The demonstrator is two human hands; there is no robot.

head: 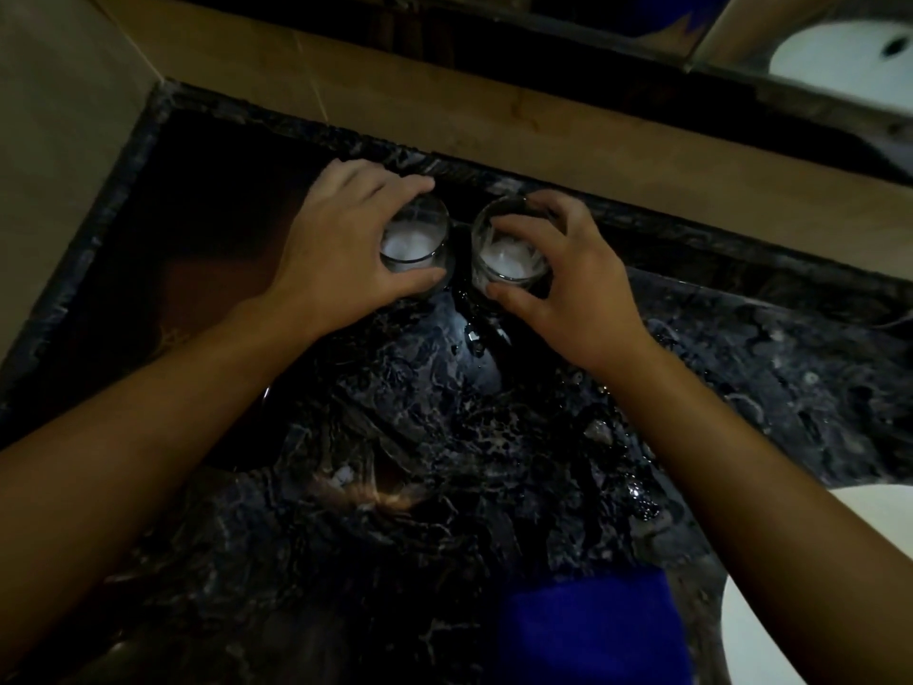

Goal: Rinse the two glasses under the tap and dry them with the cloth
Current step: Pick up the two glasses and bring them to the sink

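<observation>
Low light; head view looked down on a dark marbled counter (444, 462).

Left hand (336, 244) came from above and grasped the left glass (417, 239): fingers curled over the far rim, thumb against the near side. Right hand (568, 284) grasped the right glass (509, 249) the same way, fingers arched over the far rim, thumb on the near side.

Both glasses stood upright on the counter, close to its back edge, just beside each other with a narrow gap between them. Whether they touched could not be told. Each showed a pale, whitish bottom through the clear wall; whether this was liquid or reflected light could not be told.

Wet patches and droplets glistened on the counter directly in front of the glasses and along a line toward the right forearm.

A blue cloth (593, 630) lay on the near part of the counter, well apart from the glasses, below the right forearm.

A white basin (815, 585) edge showed at the lower right, beside the cloth. A tan tiled wall (444, 111) ran behind the counter. A mirror (815, 42) at the upper right reflected a white rounded shape.
</observation>
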